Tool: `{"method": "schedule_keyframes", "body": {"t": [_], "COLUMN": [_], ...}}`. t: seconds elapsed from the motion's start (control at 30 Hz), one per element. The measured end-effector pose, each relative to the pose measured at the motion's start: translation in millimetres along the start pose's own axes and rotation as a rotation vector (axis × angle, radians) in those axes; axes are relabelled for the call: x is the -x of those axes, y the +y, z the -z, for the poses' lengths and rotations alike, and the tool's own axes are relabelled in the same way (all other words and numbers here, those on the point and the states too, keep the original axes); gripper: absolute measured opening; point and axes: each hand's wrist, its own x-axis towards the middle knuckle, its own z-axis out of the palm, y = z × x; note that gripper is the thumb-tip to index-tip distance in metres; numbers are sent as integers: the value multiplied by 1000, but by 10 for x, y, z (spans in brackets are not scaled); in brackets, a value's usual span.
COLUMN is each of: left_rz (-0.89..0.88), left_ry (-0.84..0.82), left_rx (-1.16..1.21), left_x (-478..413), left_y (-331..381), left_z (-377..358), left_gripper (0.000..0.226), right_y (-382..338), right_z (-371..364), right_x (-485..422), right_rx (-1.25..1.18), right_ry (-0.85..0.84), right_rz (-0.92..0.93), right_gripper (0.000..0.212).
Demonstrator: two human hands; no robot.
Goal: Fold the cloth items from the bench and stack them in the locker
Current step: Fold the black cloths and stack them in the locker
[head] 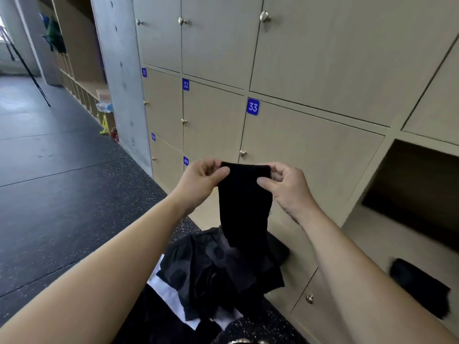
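Bare forearms nearest, reaching forward from the bottom corners; left hand (pixel 198 180) and right hand (pixel 290 187) raised side by side before the lockers.

Black cloth (pixel 244 202) held between them, in the air above a heap; each hand pinches one top corner, thumb on the near face, fingers curled behind the folded top edge. Cloth is a narrow strip; long axis vertical; folded end up, loose end hanging down to meet the heap of dark clothes (pixel 218 274).

Heap crumpled, black and dotted grey; white piece (pixel 165 291) showing under its left side; all on a dark speckled surface (pixel 248 328); bench or floor, cannot tell.

Writing: blue tags with white numerals on pale wooden doors; "33" tag (pixel 253 106) sharp, just above the hands; "32" tag (pixel 185 84) to its left; "31" tag (pixel 144 72) further left, seen at an angle; "49" tag (pixel 186 161) just beside the left hand; "50" tag (pixel 153 137) small and soft.

Round metal knob (pixel 243 153) on door 33, near the cloth's top edge.

Right of the hands, open compartment (pixel 417 189), dark inside; below it a blurred black bundle (pixel 419 289) on a pale surface; inside a compartment or not, cannot tell.

Left: grey concrete pillar (pixel 116 70); dark floor (pixel 49 170); thin black tripod leg (pixel 29 73) far back.
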Motion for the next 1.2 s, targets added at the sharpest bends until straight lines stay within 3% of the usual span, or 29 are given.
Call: {"method": "schedule_keyframes", "body": {"t": [0.2, 0.33, 0.5, 0.67, 0.77, 0.87, 1.03, 1.2], "left_rz": [-34, -31, -44, -259, -427, -343, -250, -140], "left_ry": [-66, -88, -98, -128, -271, -312, -230, -245], "left_rx": [90, 189, 252, 328, 243, -12, -8, 125], "left_x": [82, 129, 199, 269, 362, 384, 369, 333], "left_y": [489, 731, 932, 1266, 1495, 1454, 1380, 1271], "left_z": [-328, -525, -647, -659, -560, -551, -559, -544], "left_gripper": [15, 15, 15, 8, 32, 54, 13, 18], "right_y": [-392, -434, -317, -600, -945, -1296, -1451, -1198], "right_z": [370, 515, 562, 687, 831, 914, 992, 1091], "right_x": [327, 657, 940, 923, 832, 772, 720, 700], "right_rx": [-191, -384, -233, -181, -177, -148, -22, -20], "right_ry": [64, 0, -92, 52, 114, 94, 17, 57], "right_rz": [24, -43, -180, -26, 92, 251, 302, 196], "right_gripper": [23, 25, 16, 12, 13, 17, 24, 24]}}
